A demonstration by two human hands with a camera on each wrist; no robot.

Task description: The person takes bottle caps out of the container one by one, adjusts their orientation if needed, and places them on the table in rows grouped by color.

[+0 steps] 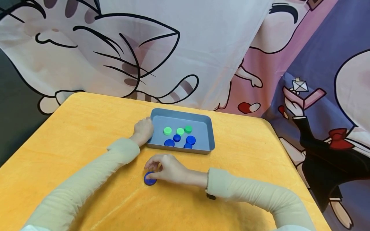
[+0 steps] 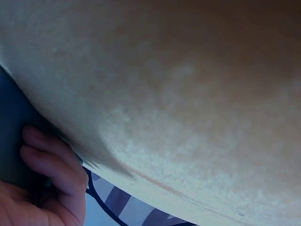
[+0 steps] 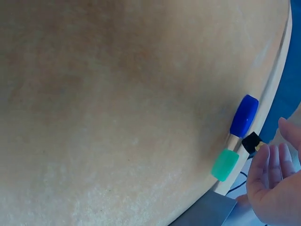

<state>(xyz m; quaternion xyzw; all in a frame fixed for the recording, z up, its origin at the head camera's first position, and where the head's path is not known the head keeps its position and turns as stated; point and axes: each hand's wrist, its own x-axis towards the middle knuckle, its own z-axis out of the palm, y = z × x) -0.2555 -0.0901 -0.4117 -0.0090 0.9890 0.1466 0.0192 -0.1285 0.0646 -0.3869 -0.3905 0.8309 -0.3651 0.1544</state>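
Note:
My left hand (image 1: 143, 131) grips the left rim of a shallow grey-blue tray (image 1: 202, 128); its fingers curl against the dark wall in the left wrist view. Inside the tray lie several blue and green round caps, such as a blue cap (image 1: 190, 140) and a light green cap (image 1: 167, 131). Below the tray, my right hand (image 1: 170, 168) hovers over a blue cap (image 3: 244, 116) on the table, thumb and fingers apart. A green cap (image 3: 225, 165) lies next to that one in the right wrist view; the hand hides it from the head view.
A yellow cloth covers the table (image 1: 86, 128). Behind it hangs a curtain (image 1: 219, 48) printed with cartoon animals. More cartoon print hangs along the right side. A black device (image 1: 211, 196) sits under the right wrist.

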